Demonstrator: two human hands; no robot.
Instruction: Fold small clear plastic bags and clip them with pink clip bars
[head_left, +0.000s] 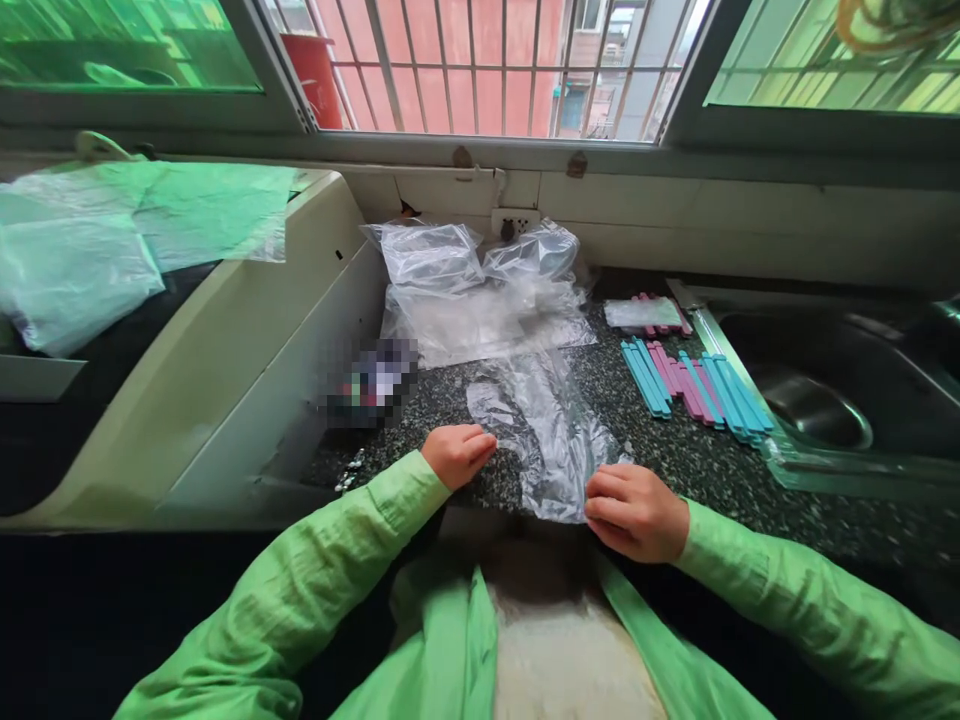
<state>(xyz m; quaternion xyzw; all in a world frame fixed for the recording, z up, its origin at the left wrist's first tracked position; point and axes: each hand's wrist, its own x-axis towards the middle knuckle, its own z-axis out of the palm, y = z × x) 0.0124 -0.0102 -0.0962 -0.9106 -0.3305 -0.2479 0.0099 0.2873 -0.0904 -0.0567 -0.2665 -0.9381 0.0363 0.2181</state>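
A clear plastic bag (546, 430) lies flat on the dark speckled counter (697, 470) in front of me. My right hand (634, 512) pinches the bag's near right corner at the counter's front edge. My left hand (457, 453) rests curled on the counter, its fingertips touching the bag's left edge. To the right of the bag lies a row of blue and pink sticks (696, 386).
A heap of clear plastic bags (480, 290) sits at the back by the wall socket (514, 224). A small bag holding pink sticks (649, 314) lies behind the row. A steel sink (817, 410) is on the right, a cream appliance (247, 340) on the left.
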